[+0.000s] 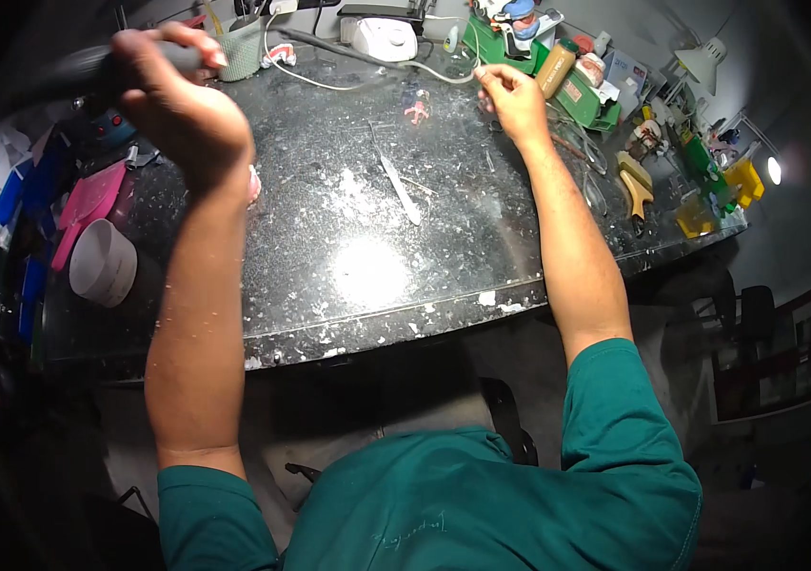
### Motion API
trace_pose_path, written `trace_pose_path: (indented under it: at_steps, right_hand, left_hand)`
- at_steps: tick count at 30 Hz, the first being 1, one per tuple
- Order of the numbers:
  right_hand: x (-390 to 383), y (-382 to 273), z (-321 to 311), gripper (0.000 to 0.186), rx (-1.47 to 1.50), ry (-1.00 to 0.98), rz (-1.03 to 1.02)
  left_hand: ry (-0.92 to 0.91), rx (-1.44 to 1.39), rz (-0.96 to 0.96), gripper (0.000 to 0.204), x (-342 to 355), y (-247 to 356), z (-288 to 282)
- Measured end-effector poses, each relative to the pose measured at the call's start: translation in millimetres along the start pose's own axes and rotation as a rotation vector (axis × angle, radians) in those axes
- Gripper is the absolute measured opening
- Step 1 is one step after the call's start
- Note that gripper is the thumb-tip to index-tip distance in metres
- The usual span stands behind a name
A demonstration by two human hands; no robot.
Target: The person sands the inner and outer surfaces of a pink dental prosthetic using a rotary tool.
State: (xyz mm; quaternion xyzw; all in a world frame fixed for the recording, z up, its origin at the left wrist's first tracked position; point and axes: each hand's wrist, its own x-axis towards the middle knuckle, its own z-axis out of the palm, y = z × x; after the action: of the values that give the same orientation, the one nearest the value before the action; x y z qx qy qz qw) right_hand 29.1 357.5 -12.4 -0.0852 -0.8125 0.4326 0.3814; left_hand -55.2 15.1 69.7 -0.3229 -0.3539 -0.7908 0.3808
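Note:
My left hand (187, 109) is raised at the upper left, its fingers closed round a thick dark grey cylindrical thing (68, 76) that runs off to the left. Its kind is not clear. Farther right, my right hand (517, 103) pinches a thin white cable (475, 59) between thumb and fingertips. Between my arms a slim metal hand tool (400, 193) lies on the dark speckled worktop (320, 257). A small pink piece (417, 109) rests beyond it. Behind my left forearm, another pink-and-white piece (254, 185) is partly hidden.
At the left stand a white bowl (103, 266) and a pink dustpan (93, 200). A white control box (385, 40) and a pale green mesh cup (240, 49) are at the back. Green bins (586, 103), a tan bottle (558, 68) and a brush (635, 195) line the right.

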Motion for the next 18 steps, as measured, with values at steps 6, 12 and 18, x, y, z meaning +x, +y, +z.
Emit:
trace_pose_path:
  at_steps: [6, 12, 18]
  right_hand:
    - [3, 16, 7, 0.023, -0.205, -0.213, -0.013]
    - [-15, 3, 22, 0.032, -0.294, -0.370, -0.108]
    - [-20, 10, 32, 0.036, -0.564, -0.346, -0.394]
  left_hand:
    - [0.139, 0.063, 0.092, 0.039, 48, -3, -39]
    - [0.089, 0.050, 0.061, 0.038, 40, -4, -32]
    - [-0.040, -0.097, -0.322, 0.045, -4, 4, -2]
